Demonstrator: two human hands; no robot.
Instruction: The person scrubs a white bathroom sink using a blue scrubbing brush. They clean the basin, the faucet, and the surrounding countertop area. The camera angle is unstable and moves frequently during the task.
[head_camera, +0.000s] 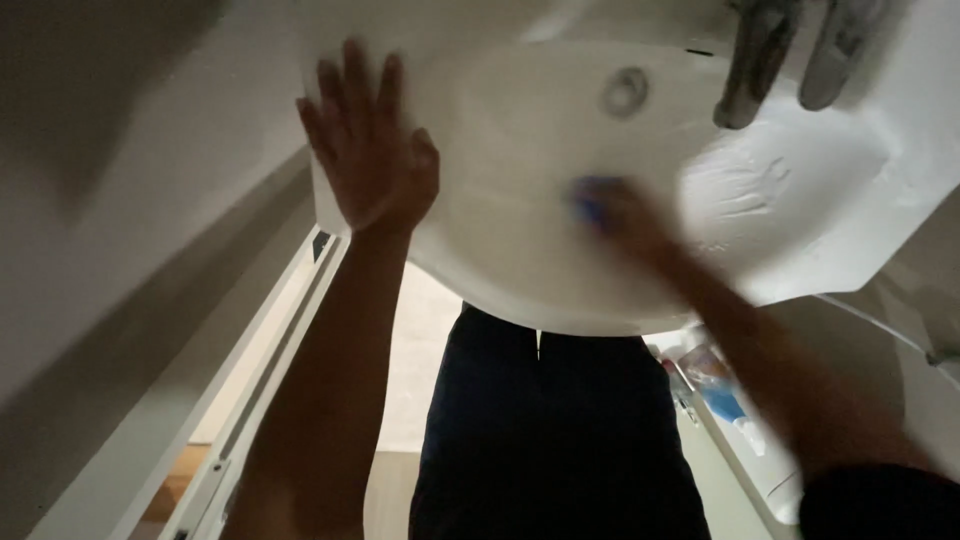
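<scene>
Gripping a small blue thing (597, 200), probably a sponge or cloth, the right hand (625, 222) is down in the bowl of the white washbasin (500, 160); the hand is smeared with motion blur, so the exact hold of the fingers cannot be told, only that the blue thing shows at its fingertip end and is mostly covered by it. What shows of the blue thing is too little and too blurred to tell its long axis or which way it points; it lies against the basin's inner surface, a little below and left of the round drain (625, 91). The left hand (368, 150) has a released grip: it lies flat and spread, fingers pointing up and away from the person, on the basin's left rim, holding nothing, well apart from the blue thing. To the right of the right hand a patch of white foam (745, 190) covers the basin's right slope. At the top right, two grey faucet handles (795, 55) hang over the rim. Below the basin are the person's dark trousers (555, 430), and lower right, beside the right forearm, a white container with a blue label (720, 395), blurred.
</scene>
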